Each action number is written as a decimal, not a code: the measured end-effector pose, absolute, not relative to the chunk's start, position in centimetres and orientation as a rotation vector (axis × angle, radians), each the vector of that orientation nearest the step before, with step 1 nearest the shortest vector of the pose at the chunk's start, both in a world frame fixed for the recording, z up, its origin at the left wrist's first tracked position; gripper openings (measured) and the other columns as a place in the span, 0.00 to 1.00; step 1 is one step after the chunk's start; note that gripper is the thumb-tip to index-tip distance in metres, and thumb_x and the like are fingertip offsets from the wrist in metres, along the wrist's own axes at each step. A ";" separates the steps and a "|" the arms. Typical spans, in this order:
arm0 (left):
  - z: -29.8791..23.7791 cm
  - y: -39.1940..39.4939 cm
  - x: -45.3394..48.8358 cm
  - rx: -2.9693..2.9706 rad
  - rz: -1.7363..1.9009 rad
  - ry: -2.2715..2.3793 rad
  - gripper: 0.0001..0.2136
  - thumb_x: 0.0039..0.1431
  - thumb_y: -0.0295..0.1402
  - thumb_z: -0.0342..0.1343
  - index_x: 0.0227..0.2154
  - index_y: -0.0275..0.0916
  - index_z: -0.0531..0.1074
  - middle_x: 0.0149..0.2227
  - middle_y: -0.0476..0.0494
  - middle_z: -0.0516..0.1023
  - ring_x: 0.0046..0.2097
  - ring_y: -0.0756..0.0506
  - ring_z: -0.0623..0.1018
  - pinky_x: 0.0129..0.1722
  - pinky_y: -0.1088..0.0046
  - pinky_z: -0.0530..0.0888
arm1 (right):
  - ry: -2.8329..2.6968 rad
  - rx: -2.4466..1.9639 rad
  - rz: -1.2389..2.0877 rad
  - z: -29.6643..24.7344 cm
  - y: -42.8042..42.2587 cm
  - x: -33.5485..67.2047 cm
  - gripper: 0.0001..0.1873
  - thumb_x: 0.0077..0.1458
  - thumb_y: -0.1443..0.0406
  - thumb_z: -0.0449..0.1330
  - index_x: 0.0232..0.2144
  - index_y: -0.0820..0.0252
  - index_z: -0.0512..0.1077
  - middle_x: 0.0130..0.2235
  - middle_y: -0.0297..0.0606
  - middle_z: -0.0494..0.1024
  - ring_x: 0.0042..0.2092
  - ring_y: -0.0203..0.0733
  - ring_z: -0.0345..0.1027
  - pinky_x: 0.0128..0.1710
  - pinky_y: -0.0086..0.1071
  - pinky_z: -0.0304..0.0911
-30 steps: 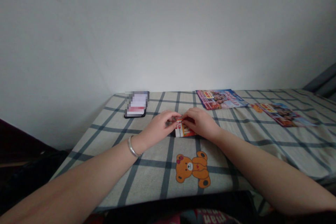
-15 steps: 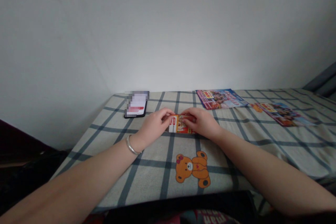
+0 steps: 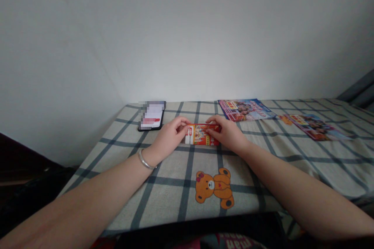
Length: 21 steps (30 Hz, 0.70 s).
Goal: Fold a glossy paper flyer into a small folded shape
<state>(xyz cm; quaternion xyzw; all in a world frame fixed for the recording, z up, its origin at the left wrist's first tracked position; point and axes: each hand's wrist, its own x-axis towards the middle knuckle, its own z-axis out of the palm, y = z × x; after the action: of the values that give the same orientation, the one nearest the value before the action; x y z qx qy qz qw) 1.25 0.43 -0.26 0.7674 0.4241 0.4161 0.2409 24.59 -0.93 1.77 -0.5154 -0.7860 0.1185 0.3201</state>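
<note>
A small red and white printed leaflet (image 3: 201, 135), folded into a narrow strip, lies on the checked cloth (image 3: 263, 155) in front of me. My left hand (image 3: 170, 137), a silver bangle on its wrist, pinches the strip's left end. My right hand (image 3: 227, 133) pinches its right end, fingers closed on the paper. Both hands rest on the cloth.
A black phone (image 3: 151, 116) lies at the back left near the wall. Two colourful leaflets lie flat at the back right, one (image 3: 246, 109) close to the wall and one (image 3: 315, 126) further right. An orange bear print (image 3: 214, 187) marks the cloth near me.
The leaflet has been spread wider between my hands, from a small bunched fold to a longer flat strip. My hands have moved apart and slightly away from me.
</note>
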 end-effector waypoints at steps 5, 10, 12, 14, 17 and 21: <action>-0.4 0.6 1.2 2.076 1.143 1.148 0.06 0.63 0.32 0.52 0.42 0.41 0.69 0.36 0.48 0.79 0.37 0.47 0.79 0.37 0.69 0.75 | -2.055 -1.312 0.330 1.5 -0.7 24.8 0.12 0.55 0.60 0.62 0.42 0.55 0.72 0.36 0.35 0.80 0.34 0.39 0.71 0.33 0.31 0.63; -0.4 0.7 1.1 2.056 1.151 1.142 0.06 0.63 0.33 0.52 0.41 0.40 0.69 0.36 0.47 0.79 0.38 0.46 0.79 0.37 0.68 0.76 | -2.035 -1.350 0.326 1.3 -0.3 25.2 0.12 0.55 0.58 0.61 0.41 0.55 0.72 0.27 0.32 0.75 0.27 0.36 0.67 0.25 0.28 0.57; -0.4 0.8 1.1 2.049 1.154 1.138 0.06 0.63 0.34 0.52 0.41 0.40 0.69 0.36 0.46 0.79 0.38 0.46 0.80 0.37 0.67 0.76 | -2.020 -1.354 0.336 1.3 -0.2 25.3 0.11 0.55 0.59 0.60 0.40 0.55 0.73 0.25 0.30 0.73 0.26 0.36 0.66 0.24 0.28 0.55; -0.4 0.8 1.1 2.045 1.157 1.142 0.06 0.63 0.34 0.52 0.41 0.40 0.70 0.37 0.46 0.79 0.38 0.46 0.80 0.38 0.67 0.76 | -2.003 -1.341 0.351 1.2 -0.1 25.3 0.09 0.55 0.60 0.61 0.39 0.55 0.73 0.25 0.30 0.73 0.27 0.36 0.67 0.24 0.28 0.56; -0.4 0.8 1.1 2.042 1.158 1.161 0.06 0.63 0.33 0.52 0.40 0.40 0.70 0.36 0.46 0.80 0.38 0.46 0.80 0.37 0.68 0.76 | -1.970 -1.307 0.411 1.0 0.0 25.3 0.07 0.55 0.62 0.61 0.37 0.55 0.73 0.27 0.32 0.76 0.29 0.37 0.70 0.27 0.28 0.60; -0.3 0.8 1.2 2.073 1.139 1.195 0.06 0.63 0.32 0.52 0.39 0.39 0.71 0.36 0.47 0.80 0.37 0.47 0.80 0.36 0.69 0.75 | -1.909 -1.272 0.545 0.9 0.2 25.1 0.05 0.55 0.63 0.62 0.34 0.58 0.73 0.30 0.35 0.79 0.31 0.37 0.72 0.30 0.29 0.65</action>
<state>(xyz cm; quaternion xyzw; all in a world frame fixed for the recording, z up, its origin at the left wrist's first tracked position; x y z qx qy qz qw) 1.16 0.80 -0.26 0.7586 0.4375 0.4169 0.2435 25.15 0.24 0.95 -0.4987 -0.7482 0.2135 0.3819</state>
